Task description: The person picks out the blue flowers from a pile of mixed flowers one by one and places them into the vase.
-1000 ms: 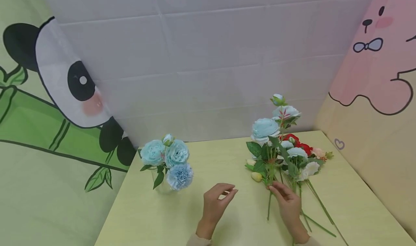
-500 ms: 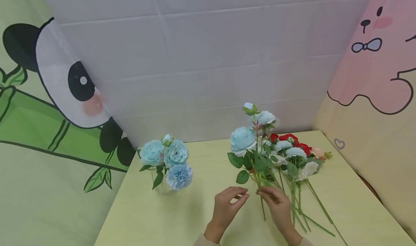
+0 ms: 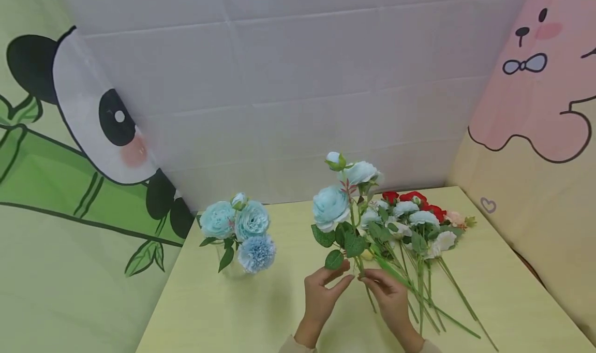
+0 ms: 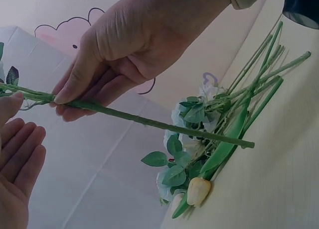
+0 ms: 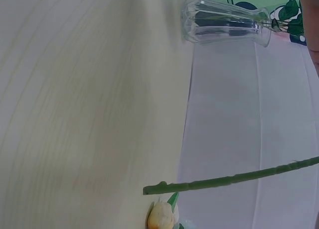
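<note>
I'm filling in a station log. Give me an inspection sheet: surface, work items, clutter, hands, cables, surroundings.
Surface: pale table, faint wood grain.
Work items: light-blue flower spray held off the table, leaning; clear vase upright, holding blue blooms; loose flowers piled on the right, red, white, light-blue and peach, with a pale yellow tulip among them.
Clutter: nothing seen beyond those flowers.
Right hand: pinches the spray's stem.
Left hand: beside the stem, contact unclear.
Cables: nothing seen.
Surroundings: pale backdrop behind; panda print left, pink animal print right.
</note>
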Demonstrator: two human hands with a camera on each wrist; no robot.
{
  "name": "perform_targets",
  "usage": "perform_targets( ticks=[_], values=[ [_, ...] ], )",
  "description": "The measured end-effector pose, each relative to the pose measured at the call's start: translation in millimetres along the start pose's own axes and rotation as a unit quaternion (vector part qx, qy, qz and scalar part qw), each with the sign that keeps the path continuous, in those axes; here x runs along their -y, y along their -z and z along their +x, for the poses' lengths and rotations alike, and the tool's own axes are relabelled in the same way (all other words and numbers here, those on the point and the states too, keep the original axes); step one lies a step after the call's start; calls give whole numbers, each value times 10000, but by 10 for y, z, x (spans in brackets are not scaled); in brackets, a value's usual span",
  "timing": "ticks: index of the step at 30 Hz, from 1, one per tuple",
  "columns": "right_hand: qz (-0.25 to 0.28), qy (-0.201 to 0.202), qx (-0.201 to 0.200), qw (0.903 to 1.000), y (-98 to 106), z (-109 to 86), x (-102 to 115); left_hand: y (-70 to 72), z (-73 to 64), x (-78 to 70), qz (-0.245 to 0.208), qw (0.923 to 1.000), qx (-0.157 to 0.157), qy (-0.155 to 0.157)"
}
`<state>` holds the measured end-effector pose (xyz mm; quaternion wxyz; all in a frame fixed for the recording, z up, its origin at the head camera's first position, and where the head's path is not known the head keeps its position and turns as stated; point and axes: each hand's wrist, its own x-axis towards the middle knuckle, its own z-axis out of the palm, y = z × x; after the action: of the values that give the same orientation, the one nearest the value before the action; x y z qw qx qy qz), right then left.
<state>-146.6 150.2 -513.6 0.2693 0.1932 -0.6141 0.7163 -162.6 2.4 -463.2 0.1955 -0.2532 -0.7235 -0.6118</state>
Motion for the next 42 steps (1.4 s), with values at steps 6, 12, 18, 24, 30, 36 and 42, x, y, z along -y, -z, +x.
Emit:
perform_targets(
  ticks=[6, 12, 18, 24, 30, 36, 42],
  values=[
    [93, 143, 67, 9998, -62, -7, 5, 8, -15, -7, -454, 9986, -206, 191],
    [87, 230, 86, 9997, -119, -23, 16, -1, -51, 112, -869, 9954, -281, 297],
    [65, 315, 107, 9994, -152, -19, 24, 0, -64, 116, -1106, 9927, -293, 374],
    [-46, 401, 161, 9991, -182, -6, 16, -9, -59, 116, -1175, 9888, -353, 854],
    [-63, 406, 121, 9991, -206, -15, -5, -6, -60, 115, -1234, 9821, -473, 1342],
    [-9, 519, 100, 9986, -239, -5, 0, 5, -57, 96, -1214, 9804, -658, 1407],
    [-27, 668, 43, 9978, -277, -2, -3, 12, -43, 82, -1196, 9707, -830, 1913]
  ],
)
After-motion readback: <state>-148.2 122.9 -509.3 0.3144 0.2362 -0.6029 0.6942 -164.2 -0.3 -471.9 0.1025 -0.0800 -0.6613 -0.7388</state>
